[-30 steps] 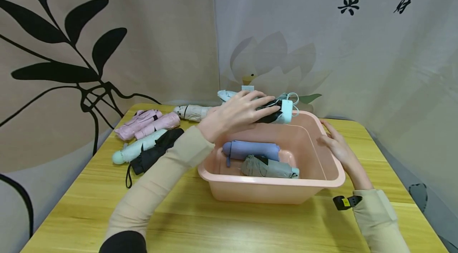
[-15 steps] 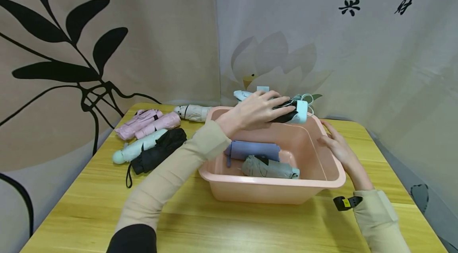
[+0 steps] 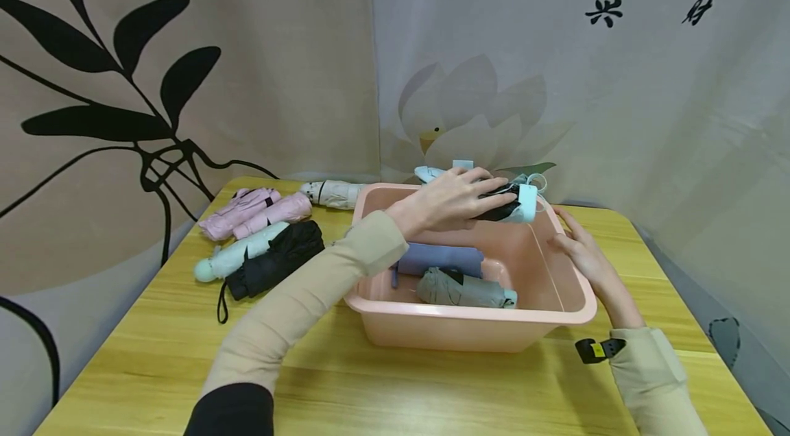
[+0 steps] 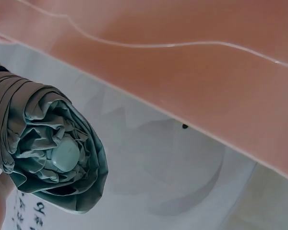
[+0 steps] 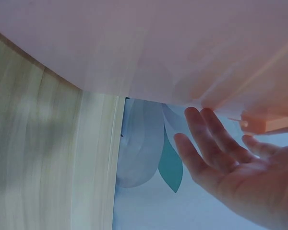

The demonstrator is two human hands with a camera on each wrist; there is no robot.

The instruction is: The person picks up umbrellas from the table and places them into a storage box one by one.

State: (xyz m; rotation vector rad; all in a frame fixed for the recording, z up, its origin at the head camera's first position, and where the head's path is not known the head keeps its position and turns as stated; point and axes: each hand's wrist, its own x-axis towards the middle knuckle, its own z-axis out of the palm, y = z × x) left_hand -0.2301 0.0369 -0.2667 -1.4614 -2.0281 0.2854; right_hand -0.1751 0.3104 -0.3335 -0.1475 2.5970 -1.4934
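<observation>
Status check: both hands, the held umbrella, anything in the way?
Left hand gripping folded umbrella above rear of bin. Right hand against bin's right side. Blue umbrella and grey umbrella inside; bare bin floor to their right.

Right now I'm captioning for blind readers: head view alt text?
A left hand holds a folded umbrella at the far side of a pink tub; two umbrellas lie inside, others on the table. The right hand touches the tub.

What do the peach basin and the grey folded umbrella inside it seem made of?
Peach basin: likely moulded plastic, smooth and slightly glossy, given its soft highlights. Grey folded umbrella: probably thin synthetic fabric, mostly matte, showing wrinkles; exact fibre unclear.
</observation>
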